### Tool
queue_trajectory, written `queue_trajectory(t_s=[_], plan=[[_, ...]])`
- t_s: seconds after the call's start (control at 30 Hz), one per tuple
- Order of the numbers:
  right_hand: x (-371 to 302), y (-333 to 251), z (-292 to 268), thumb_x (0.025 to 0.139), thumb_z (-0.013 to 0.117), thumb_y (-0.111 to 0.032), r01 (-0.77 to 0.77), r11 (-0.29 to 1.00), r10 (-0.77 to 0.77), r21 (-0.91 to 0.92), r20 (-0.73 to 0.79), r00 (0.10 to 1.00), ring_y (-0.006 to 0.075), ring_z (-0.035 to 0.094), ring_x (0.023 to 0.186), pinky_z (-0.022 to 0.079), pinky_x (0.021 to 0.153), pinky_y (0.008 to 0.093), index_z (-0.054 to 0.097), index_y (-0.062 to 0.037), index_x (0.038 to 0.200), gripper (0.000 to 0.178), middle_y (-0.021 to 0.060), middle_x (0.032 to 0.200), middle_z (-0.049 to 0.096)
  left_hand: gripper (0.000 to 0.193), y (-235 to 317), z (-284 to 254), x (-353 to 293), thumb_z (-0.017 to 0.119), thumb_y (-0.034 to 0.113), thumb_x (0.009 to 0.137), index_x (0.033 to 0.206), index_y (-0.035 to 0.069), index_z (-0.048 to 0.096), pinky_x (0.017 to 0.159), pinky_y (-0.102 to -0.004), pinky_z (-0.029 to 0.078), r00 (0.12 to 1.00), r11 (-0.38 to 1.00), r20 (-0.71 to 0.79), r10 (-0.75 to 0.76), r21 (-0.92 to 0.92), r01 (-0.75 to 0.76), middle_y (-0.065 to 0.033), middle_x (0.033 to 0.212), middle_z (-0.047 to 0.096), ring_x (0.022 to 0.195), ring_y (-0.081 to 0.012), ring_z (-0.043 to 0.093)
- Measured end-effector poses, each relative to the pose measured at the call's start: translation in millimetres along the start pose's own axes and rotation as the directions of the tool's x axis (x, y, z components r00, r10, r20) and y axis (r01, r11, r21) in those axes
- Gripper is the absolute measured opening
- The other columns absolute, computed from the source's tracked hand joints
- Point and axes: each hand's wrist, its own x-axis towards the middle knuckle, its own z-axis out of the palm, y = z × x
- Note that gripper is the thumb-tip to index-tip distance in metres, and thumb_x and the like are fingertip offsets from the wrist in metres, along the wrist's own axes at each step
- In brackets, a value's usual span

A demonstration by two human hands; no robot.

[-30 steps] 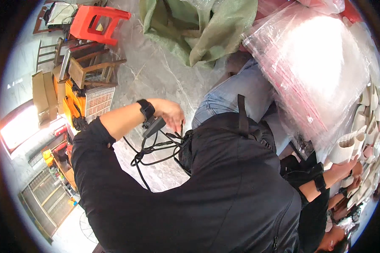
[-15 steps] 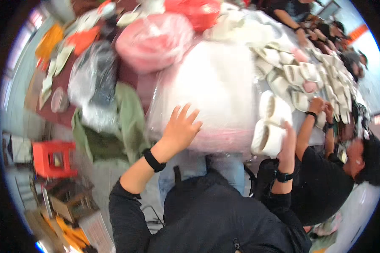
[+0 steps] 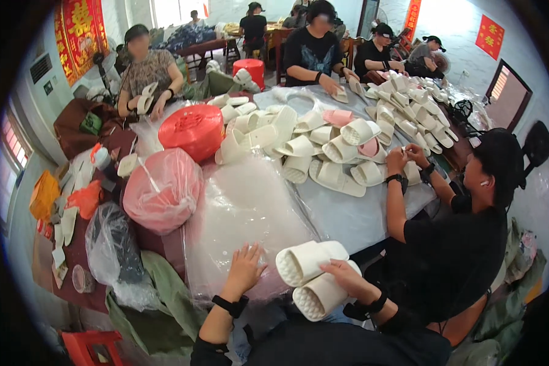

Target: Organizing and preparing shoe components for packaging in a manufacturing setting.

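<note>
My left hand (image 3: 245, 269) rests on a stack of clear plastic bags (image 3: 250, 201), palm down with its fingers apart and nothing in them. To the right, my right hand (image 3: 349, 282) grips a pair of white slippers (image 3: 311, 258) at their side edges, thumb over the straps. The two slippers lie one beside the other, their bumpy soles showing at the toe openings, over the near right corner of the bags. My right fingers are partly hidden behind the slippers.
A heap of white slippers (image 3: 335, 149), with a few pink ones, covers the table's far right. Behind the bags sit a roll of red plastic twine (image 3: 192, 131) and a pink bundle in clear plastic (image 3: 163, 190). A co-worker in black (image 3: 463, 238) sits close on my right, hands near the heap.
The view has tilted up, showing more of the room. My right hand, blurred beside the slippers before, now holds them; they sit nearer me. My left hand stays spread over the bags.
</note>
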Motion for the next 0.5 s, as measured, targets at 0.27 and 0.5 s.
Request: queue_trajectory(t_s=[0.27,0.5], plan=[[9,10,6,0.092,0.056,-0.028,0.023,0.998,-0.018,-0.052,0.093,0.995,0.0102,0.061,0.084,0.049,0.073,0.0246,0.058,0.0008,0.114,0.036,0.0050,0.101,0.064,0.055,-14,-14,8,0.058,0.013,0.082,0.133,0.001,0.040,0.102,-0.0453,0.032,0.977,0.929,-0.211,-0.037,-0.368,-0.045,-0.0152,0.138,0.042,0.124,-0.0356,0.041],[10,13,24,0.092,0.056,-0.028,0.032,0.997,-0.026,-0.063,0.097,0.995,0.0106,0.061,0.082,0.049,0.072,0.0249,0.058,0.0019,0.113,0.036,0.0056,0.100,0.064,0.047,-20,-26,-3,0.048,0.011,0.089,0.135,0.005,0.040,0.101,-0.0471,0.031,0.959,0.965,-0.193,-0.209,-0.203,0.169,-0.0166,0.136,0.044,0.123,-0.0380,0.041]])
